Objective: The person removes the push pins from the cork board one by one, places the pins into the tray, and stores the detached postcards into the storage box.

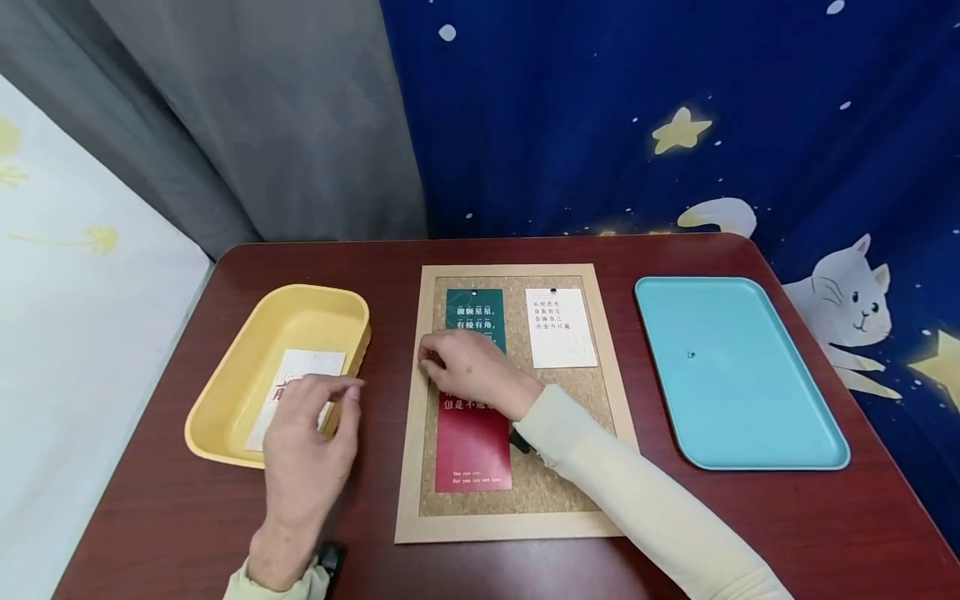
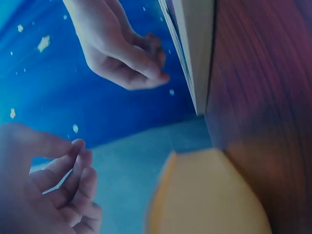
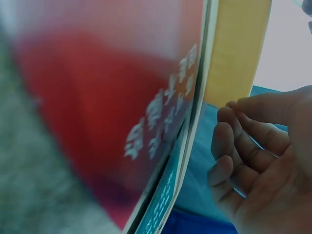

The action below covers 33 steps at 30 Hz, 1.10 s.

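Observation:
My right hand hovers over the left part of a framed corkboard, its fingers loosely bent and thumb near the index fingertip. No held thing shows there. Beneath it are a teal card and a red card, partly covered. A white card is fixed at the board's upper right by a dark pin. The left hand hangs over the near right side of a yellow bin, fingers bent, nothing visible in them. Inside the bin lies a white card with red print, partly hidden.
A light blue tray stands right of the corkboard, with one tiny pin on it. Everything rests on a dark red table. Grey and dark blue curtains hang behind its far edge.

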Available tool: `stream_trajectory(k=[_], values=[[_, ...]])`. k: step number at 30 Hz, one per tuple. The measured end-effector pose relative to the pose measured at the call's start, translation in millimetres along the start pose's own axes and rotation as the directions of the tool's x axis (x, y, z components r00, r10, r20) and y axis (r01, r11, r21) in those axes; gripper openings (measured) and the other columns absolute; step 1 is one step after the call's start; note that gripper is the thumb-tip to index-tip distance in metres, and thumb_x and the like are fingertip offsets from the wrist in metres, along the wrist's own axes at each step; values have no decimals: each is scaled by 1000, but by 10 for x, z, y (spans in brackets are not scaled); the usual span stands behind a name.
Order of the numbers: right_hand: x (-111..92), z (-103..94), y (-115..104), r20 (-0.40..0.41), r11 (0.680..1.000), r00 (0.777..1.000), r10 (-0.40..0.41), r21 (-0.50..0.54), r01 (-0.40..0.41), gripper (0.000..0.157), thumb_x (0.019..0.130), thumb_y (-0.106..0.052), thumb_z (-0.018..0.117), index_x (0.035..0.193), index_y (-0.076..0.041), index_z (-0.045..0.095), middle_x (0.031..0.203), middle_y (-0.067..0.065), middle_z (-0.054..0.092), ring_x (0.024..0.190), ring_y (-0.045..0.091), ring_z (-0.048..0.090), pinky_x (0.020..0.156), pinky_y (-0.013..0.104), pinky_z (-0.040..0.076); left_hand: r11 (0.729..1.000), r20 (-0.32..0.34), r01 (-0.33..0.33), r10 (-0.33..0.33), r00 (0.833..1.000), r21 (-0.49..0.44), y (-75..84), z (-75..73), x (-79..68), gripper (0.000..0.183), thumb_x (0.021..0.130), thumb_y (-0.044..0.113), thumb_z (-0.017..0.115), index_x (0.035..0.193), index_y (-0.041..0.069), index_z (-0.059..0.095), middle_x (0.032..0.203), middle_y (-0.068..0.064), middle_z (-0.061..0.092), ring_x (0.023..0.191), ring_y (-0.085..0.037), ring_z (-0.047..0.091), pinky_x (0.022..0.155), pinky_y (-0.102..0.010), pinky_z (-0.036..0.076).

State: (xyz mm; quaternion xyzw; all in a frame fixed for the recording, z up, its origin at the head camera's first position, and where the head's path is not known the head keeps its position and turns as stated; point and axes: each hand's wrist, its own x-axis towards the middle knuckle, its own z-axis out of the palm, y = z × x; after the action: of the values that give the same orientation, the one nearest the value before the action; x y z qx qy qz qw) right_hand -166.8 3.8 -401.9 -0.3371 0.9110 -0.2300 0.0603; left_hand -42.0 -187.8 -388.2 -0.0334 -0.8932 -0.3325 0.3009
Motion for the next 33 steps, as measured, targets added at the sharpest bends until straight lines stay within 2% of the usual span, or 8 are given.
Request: stream_trajectory(k=[5,8,13,17,20,24,27,33], values=[[-73,18,61,-3,1000,1000,-6,-20,6,11,98,-26,60,88,-23,65,81,-11,62,72,6,56,67,23,49,998,81,-67,69,994,-21,158,104,-79,8,91,10,66,96,11,73,87,2,68,85,-13,58,77,-21,42],[-109,32,85,3,1000,1000,-5,-26,5,11,97,-27,60,88,-23,64,80,-11,62,71,6,56,66,23,49,997,152,-75,75,986,-3,226,169,-128,8,91,13,68,97,15,72,90,5,68,87,-10,58,75,-22,43],[-164,35,131,33,1000,999,7,-15,-6,9,97,-27,61,91,-22,66,82,-10,64,71,6,57,67,23,49,995,265,-91,76,961,42,276,272,-178,7,89,15,70,95,19,72,87,10,65,83,-6,56,69,-25,47],[-191,13,174,43,1000,999,25,-5,-24,8,97,-26,61,92,-22,67,81,-11,66,71,5,58,69,22,51,995,328,-89,69,942,49,288,324,-208,6,89,16,72,94,20,71,83,13,60,76,-5,53,61,-21,44],[-199,6,194,55,999,998,37,-7,-37,8,97,-26,62,93,-23,68,82,-11,66,72,4,59,69,22,51,996,385,-64,35,922,64,295,336,-219,8,89,19,72,95,23,70,81,14,56,72,-6,52,60,-19,43],[-224,0,210,70,999,997,38,-2,-38,6,96,-26,64,93,-22,68,84,-10,66,73,4,59,68,22,51,995,470,-25,-23,882,94,316,354,-232,11,87,22,75,96,26,69,84,14,57,75,-6,54,63,-21,47],[-247,-10,216,73,999,997,37,-7,-37,4,94,-24,67,91,-21,68,87,-9,66,74,5,59,69,22,50,995,519,-18,-37,854,100,322,374,-251,14,85,22,77,97,25,71,87,12,61,78,-6,57,67,-22,50],[-262,-30,222,89,998,995,55,-41,-52,6,90,-20,71,87,-19,66,88,-6,62,77,8,56,68,23,50,993,574,-14,-58,817,119,306,398,-289,23,81,26,82,101,23,71,89,12,63,79,-4,56,68,-23,50]])
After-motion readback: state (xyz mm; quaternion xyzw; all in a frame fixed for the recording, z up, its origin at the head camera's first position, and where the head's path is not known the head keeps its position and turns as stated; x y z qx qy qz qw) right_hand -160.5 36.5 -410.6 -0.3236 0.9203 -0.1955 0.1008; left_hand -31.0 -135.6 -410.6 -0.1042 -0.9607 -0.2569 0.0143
